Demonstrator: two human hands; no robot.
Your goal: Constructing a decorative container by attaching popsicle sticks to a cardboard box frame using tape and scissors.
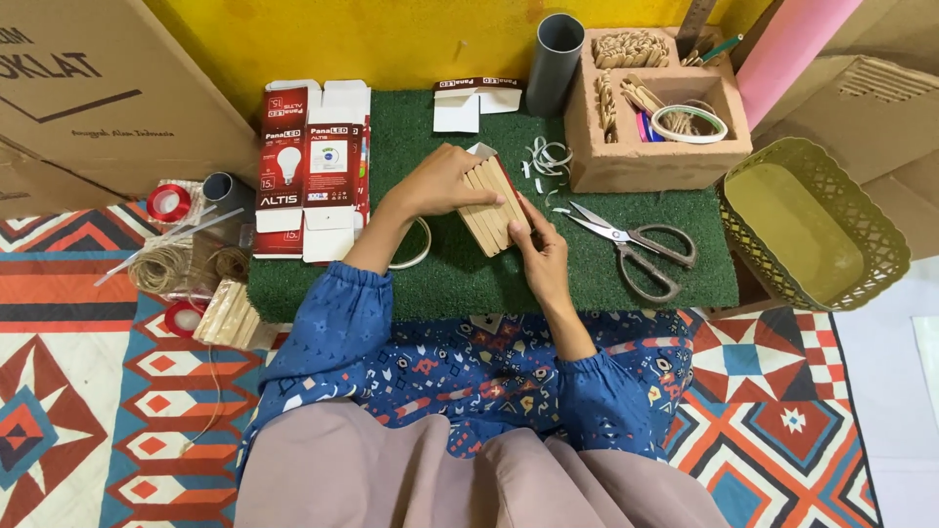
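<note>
Both hands are on a small box clad in flat wooden craft sticks (492, 207), which sits near the middle of the green fake-grass mat (587, 284); that mat is my reference for everything else. The left hand (445, 181) lies flat-ish across the top of the stick-covered box, fingers stretched out and pressing on the pale slats; the right hand (540, 249) pinches the box's near corner, fingers curled around the edge, so both have hold of it. You can see a bit of red and white card peeking out under the sticks; the sticks themselves look smooth and rounded at the ends.

On the mat's right half lie steel scissors (641, 246) with dull grey loops, blades open a little; just above them is a scatter of curly white paper strips (546, 161). At the mat's back right corner sits a chunky compartmented block tray (587, 166), rough and pinkish, holding more sticks and a roll of tape; a grey plastic tube (555, 64) stands upright beside it. On the mat's left edge is a flattened red and white bulb carton (308, 166), glossy card. Off the mat to the left: coils of twine (161, 266), a bundle of loose craft sticks (227, 315), red tape rolls. Off the right side is an olive woven-look plastic basket (812, 225), tilted; a patterned rug (98, 391) runs under it all.
</note>
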